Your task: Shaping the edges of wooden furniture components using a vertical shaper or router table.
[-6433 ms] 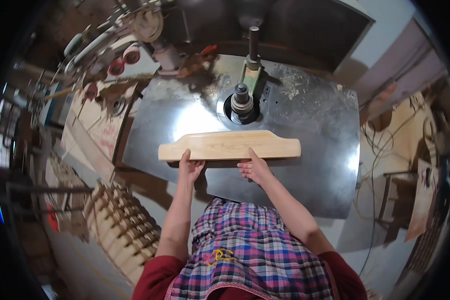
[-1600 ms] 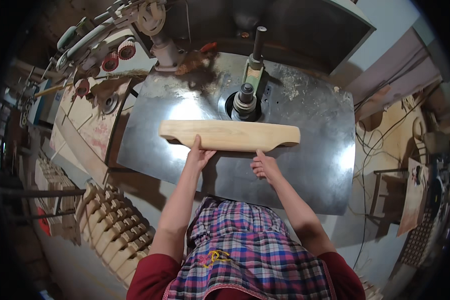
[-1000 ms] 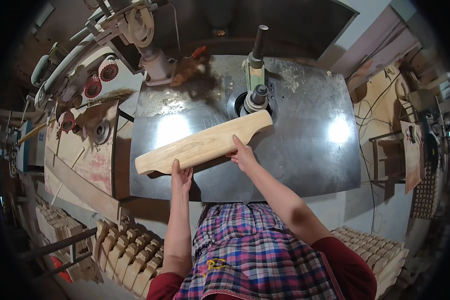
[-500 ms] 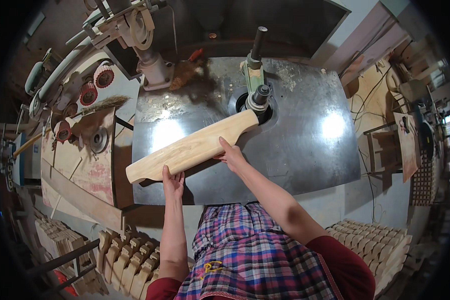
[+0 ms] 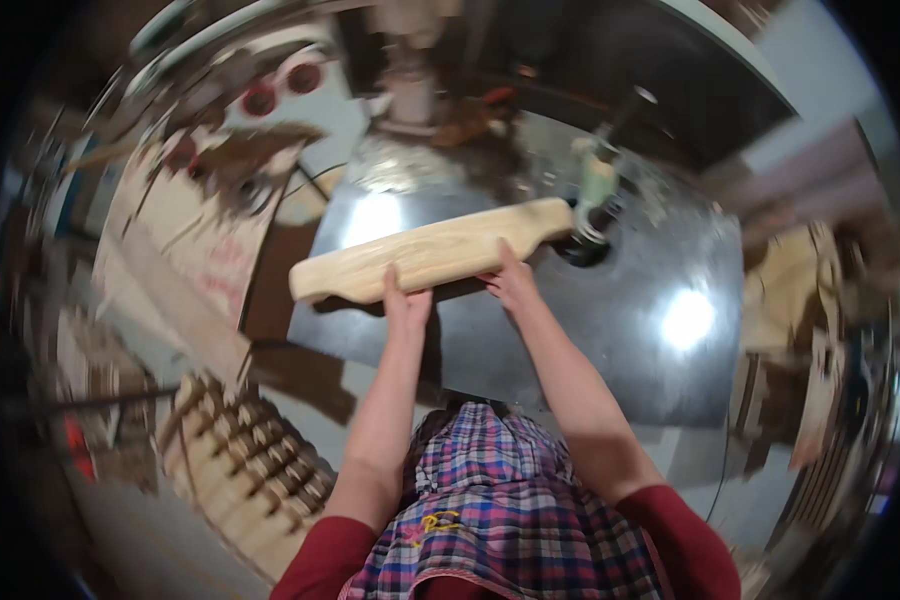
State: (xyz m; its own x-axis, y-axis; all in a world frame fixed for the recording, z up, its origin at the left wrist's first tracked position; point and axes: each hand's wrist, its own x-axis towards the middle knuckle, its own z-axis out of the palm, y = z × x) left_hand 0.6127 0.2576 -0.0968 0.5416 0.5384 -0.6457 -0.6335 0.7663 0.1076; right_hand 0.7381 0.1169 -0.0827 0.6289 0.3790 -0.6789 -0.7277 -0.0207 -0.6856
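Wooden blank (image 5: 435, 250): pale, long, with narrowed ends; it lies aslant over the machine table, one end toward half past eight, the other toward half past two. Take its middle as the clock's centre.
Left hand (image 5: 407, 308): between six and seven o'clock, pinching the blank's near edge, thumb on the upper face, fingers underneath.
Right hand (image 5: 511, 284): at four o'clock, the same pinch.
Spindle (image 5: 588, 226): at three o'clock, next to the blank's right end; too blurred to tell whether they touch or whether it turns.
Good handling: I would move both hands as a pair, with light, even pressure and the blank level, and the right fingers well back from the spindle.
Machine table (image 5: 610, 345): smooth grey metal, with glare at ten and half past three, and pale patches toward its far edge.
Support arm (image 5: 598, 178): green, at two o'clock, behind the spindle.
Side bench (image 5: 185, 240): at nine o'clock, pinkish stains on its top.
Red-edged rollers (image 5: 258, 98): between ten and eleven.
Stacked wooden pieces (image 5: 250, 455): between seven and eight, in close rows.
Plaid apron (image 5: 500, 500): toward six, worn over dark red sleeves.
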